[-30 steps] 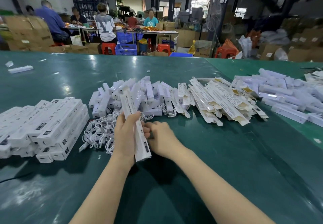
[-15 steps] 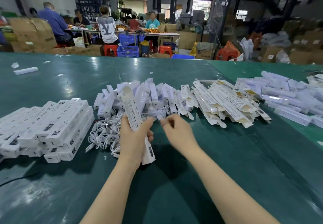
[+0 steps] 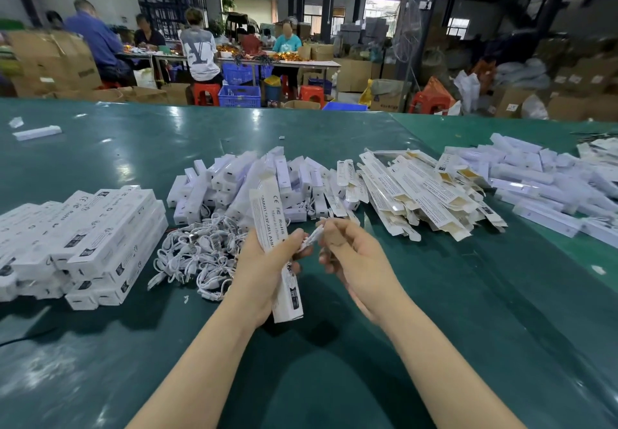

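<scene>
My left hand (image 3: 264, 271) grips a long white printed box (image 3: 272, 228) held upright over the green table (image 3: 334, 361), its top flap up. My right hand (image 3: 354, 258) pinches a small white piece (image 3: 312, 236) just right of the box; what the piece is cannot be made out. A tangle of white cables (image 3: 197, 254) lies left of my left hand. Behind the hands lies a heap of small white parts (image 3: 254, 177).
Stacked closed white boxes (image 3: 83, 238) sit at the left. Flat unfolded cartons (image 3: 421, 194) lie at centre right, with more white packages (image 3: 551, 184) far right. A single box (image 3: 36, 133) lies at the far left. People work at tables beyond.
My right hand moved away from the box's lower end, reached toward the heap, and now holds a small white piece up beside the box. The left hand raised the box slightly.
</scene>
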The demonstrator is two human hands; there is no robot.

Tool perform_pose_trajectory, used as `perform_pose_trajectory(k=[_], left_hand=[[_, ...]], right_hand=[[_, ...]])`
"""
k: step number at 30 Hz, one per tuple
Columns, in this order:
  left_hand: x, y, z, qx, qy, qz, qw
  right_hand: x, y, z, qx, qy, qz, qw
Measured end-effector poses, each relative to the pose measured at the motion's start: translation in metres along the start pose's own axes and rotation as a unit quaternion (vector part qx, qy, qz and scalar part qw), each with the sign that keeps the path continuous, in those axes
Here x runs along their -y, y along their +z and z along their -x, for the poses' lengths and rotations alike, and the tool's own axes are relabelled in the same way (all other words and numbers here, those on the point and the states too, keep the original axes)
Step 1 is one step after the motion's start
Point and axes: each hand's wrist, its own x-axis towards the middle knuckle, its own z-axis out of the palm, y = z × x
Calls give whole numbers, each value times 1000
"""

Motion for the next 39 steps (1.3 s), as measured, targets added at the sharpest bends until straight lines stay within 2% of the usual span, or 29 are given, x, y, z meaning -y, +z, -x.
perform_pose_trajectory(k=[1, 3, 7, 9, 14, 19, 21, 24, 26, 29, 33, 36, 39], left_hand=[[1, 1, 1, 4, 5, -3, 1000], [1, 3, 1, -1, 13, -15, 1000], [1, 3, 0, 0, -5, -14, 1000], [2, 3, 0, 24, -16, 11, 1000], [4, 1, -2, 26, -16, -3, 1000], [3, 4, 2, 43, -3, -5, 999], [2, 3, 3, 52, 8, -18, 998], [3, 4, 4, 40, 14, -39, 998], [3, 6, 4, 11, -12, -50, 999], [-2, 7, 4, 2, -76, -73, 994], [-6, 8, 8, 85, -126, -107, 983], [-4, 7, 12, 150, -147, -147, 966], [-3, 7, 13, 175, -150, -166, 959]], right_hand=[[1, 0, 1, 18, 22, -44, 999], [3, -1, 1, 22, 23, -62, 998], [1, -4, 2, -70, -123, 88, 986], [-1, -2, 4, -63, -173, 152, 971], [2, -3, 5, 4, -63, 123, 990], [-1, -3, 3, 59, 95, -45, 993], [0, -5, 2, 65, 115, -66, 989], [0, -8, 1, 53, 81, -24, 995], [0, -7, 1, 25, 53, -5, 998], [1, -12, -3, -77, 17, -26, 997], [10, -32, -9, -198, -39, -84, 976], [14, -42, -9, -219, -63, -98, 969], [15, -44, -9, -224, -76, -63, 970]])
